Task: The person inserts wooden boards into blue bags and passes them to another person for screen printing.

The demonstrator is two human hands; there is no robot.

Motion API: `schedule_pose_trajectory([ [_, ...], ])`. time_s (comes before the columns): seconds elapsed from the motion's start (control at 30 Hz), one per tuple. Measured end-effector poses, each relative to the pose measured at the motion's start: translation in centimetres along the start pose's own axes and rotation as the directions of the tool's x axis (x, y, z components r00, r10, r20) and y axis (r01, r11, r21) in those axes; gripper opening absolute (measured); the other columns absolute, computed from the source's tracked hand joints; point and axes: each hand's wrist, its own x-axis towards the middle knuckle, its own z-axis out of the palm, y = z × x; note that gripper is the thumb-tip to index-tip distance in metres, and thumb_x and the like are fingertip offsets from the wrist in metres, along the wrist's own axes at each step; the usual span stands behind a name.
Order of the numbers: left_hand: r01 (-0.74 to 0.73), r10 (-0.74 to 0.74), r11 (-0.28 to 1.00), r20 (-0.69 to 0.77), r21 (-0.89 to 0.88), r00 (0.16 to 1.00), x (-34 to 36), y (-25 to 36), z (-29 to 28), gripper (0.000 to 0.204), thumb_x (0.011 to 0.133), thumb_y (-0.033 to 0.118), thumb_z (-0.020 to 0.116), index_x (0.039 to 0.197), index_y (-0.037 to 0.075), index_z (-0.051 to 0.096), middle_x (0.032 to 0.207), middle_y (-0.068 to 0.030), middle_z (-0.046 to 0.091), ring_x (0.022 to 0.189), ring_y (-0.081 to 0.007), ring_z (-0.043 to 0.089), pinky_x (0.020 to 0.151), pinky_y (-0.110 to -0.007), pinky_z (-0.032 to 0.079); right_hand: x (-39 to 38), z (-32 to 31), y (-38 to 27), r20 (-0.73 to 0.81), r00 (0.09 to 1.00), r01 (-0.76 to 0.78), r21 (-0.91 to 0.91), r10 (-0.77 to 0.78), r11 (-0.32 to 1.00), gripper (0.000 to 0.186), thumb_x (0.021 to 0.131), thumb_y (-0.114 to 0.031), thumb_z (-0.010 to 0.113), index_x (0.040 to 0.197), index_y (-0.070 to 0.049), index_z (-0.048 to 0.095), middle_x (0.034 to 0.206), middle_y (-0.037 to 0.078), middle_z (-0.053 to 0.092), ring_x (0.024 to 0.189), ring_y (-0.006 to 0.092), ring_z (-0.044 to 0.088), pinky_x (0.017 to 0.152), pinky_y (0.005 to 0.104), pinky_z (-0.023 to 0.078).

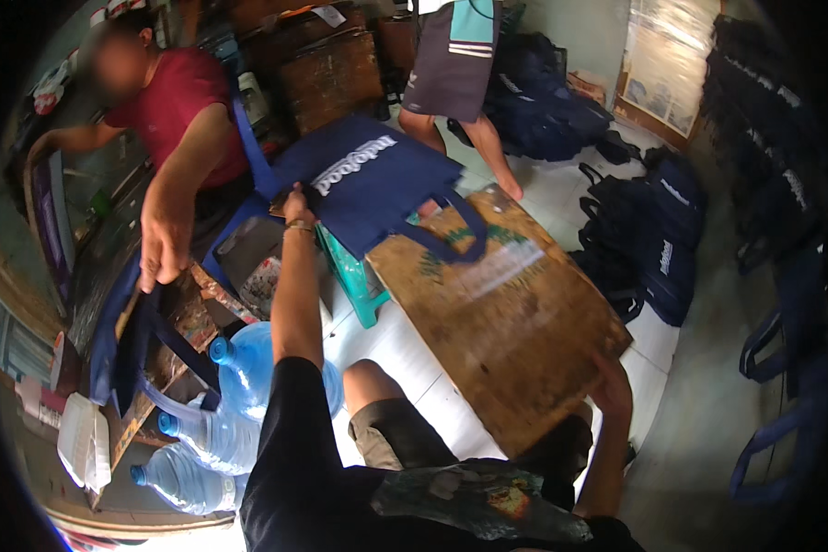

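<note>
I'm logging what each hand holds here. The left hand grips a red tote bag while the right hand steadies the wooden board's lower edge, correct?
Not quite: in the head view the tote bag gripped by the left hand is navy blue, not red. The right hand does hold the wooden board at its lower edge.

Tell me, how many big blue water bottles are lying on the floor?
3, clustered at lower left: one water bottle beside the person's left arm, one just below it, one lowest, near the white box. More may be hidden under the arm.

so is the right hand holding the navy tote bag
No, the right hand grips the lower edge of the wooden board, while the left hand holds the navy tote bag.
</note>
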Motion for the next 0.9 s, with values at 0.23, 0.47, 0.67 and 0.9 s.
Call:
schedule_pose_trajectory([
  [0.23,-0.226,0.835,0.333,-0.174,0.915,0.523,-10.0,-2.8,2.4,0.080,0.073,0.054,0.070,0.120,-0.005,0.044,0.116,-0.0231,0.050,0.109,-0.0353,0.050,0.093,-0.046,0.040,-18.8,-5.0,-5.3,-0.748,0.635,-0.230,-0.418,-0.190,0.879,0.062,0.077,-0.006,0.073,0.131,-0.002,0.043,0.106,0.010,0.059,0.083,0.0127,0.058,0.064,0.0229,0.048],
  [0.47,-0.721,-0.060,0.686,0.979,-0.101,-0.194,-46.6,-27.1,5.0,0.053,0.061,0.027,0.082,0.106,0.005,0.063,0.103,-0.0139,0.062,0.098,-0.0321,0.058,0.086,-0.045,0.045,-22.9,-1.5,-7.2,-0.576,0.308,0.222,-0.730,-0.757,0.646,0.041,0.087,-0.016,0.066,0.119,0.005,0.052,0.112,0.011,0.060,0.099,0.0159,0.057,0.085,0.0289,0.046],
  [0.67,-0.923,-0.307,0.296,0.891,-0.246,-0.335,-55.8,-42.8,1.5,0.034,0.075,0.029,0.069,0.105,0.013,0.062,0.113,-0.0097,0.055,0.111,-0.0266,0.049,0.093,-0.043,0.040,-27.1,1.1,-7.2,-0.663,0.135,0.152,-0.721,-0.736,0.676,0.038,0.088,-0.022,0.066,0.113,0.005,0.057,0.111,0.012,0.061,0.100,0.0171,0.058,0.086,0.0312,0.046],
  [0.9,-0.795,-0.049,0.263,0.815,-0.547,-0.577,-53.7,-38.4,5.1,0.017,0.077,0.027,0.065,0.090,0.016,0.067,0.092,-0.0058,0.060,0.103,-0.0234,0.052,0.092,-0.041,0.039,-28.8,0.5,-8.0,-0.728,0.144,-0.003,-0.678,-0.671,0.735,0.040,0.085,-0.019,0.066,0.116,0.005,0.056,0.112,0.011,0.060,0.100,0.0186,0.057,0.089,0.0307,0.043],
])
